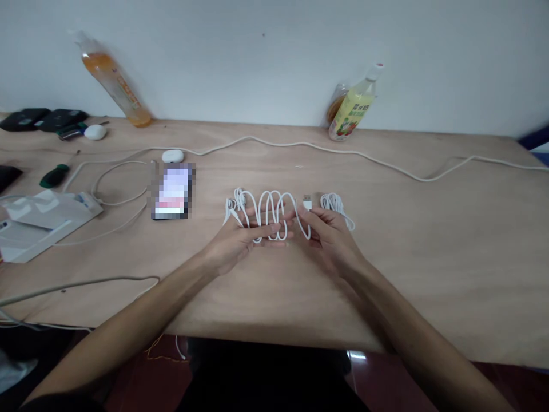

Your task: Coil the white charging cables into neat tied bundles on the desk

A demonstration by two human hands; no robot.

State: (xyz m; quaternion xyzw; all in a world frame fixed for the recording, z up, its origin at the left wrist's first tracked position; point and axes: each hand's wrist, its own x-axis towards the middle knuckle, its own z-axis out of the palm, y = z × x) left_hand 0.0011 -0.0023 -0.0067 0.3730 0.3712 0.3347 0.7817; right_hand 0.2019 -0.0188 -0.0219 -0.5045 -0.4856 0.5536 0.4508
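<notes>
A white USB cable (266, 209) lies in several loops on the wooden table (429, 240) in front of me. My left hand (240, 240) lies palm up under the left loops, fingers stretched out among the strands. My right hand (328, 232) pinches the cable just below its USB plug (307, 202), thumb and fingers closed on the cord. A small coil of the same white cable (337, 203) lies just past my right hand.
A phone (172, 191) and a white earbud case (172, 155) lie to the left. Two drink bottles (115, 83) (354, 106) lean on the wall. A long white cord (343, 151) crosses the table. Papers (38, 220), a screwdriver (54, 174) and black cases (43, 119) sit far left.
</notes>
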